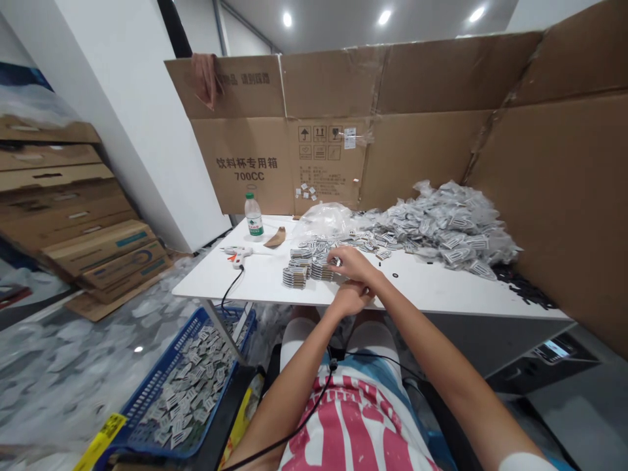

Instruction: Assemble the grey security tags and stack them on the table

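Observation:
Stacks of flat grey-and-white pieces stand in rows near the table's front edge. At the right end of these stacks is my right hand, its thumb and fingers curled in a pinch by a small light piece that I cannot make out clearly. My left hand lies just below, at the table edge, under the right wrist. Its fingers are bent together and partly covered, so anything inside them is hidden. Loose pieces of the same sort lie behind the right hand.
A heap of pieces in clear bags fills the table's right side, beside black parts. To the left are a glue gun and a bottle. Cardboard walls enclose the back. A blue basket of pieces stands below.

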Motion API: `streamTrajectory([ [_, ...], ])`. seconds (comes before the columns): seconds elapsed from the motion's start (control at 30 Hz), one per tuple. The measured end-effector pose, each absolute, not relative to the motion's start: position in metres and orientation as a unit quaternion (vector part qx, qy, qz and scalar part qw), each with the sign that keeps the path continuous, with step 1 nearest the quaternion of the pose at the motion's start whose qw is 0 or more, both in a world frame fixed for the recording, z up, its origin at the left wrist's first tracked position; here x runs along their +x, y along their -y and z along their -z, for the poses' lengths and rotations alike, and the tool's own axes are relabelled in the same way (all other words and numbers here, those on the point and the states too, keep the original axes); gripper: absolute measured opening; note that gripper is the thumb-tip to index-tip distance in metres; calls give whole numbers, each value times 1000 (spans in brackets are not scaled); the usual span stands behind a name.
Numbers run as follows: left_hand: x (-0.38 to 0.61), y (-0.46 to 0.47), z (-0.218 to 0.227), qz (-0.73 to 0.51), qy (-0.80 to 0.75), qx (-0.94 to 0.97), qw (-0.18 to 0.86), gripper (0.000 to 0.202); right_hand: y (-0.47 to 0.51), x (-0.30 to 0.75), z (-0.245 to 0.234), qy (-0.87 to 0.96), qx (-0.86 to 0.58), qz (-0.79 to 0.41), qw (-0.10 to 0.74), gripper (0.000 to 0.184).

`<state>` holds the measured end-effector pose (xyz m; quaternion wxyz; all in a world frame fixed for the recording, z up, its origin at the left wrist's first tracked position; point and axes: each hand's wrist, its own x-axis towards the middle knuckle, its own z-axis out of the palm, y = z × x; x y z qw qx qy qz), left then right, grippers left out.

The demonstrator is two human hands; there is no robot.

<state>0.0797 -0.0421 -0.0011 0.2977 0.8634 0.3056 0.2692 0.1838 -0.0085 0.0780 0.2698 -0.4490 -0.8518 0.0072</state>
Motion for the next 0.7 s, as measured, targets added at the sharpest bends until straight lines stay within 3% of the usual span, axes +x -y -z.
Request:
streamTrajectory([
  [0.53,82,37,8,-256,-298,879,270,33,12,181,-72,847,-467,4,252,8],
  [0.7,79,41,0,-269,-284,877,279,28,16,195,-74,821,-452,-37,347,12],
])
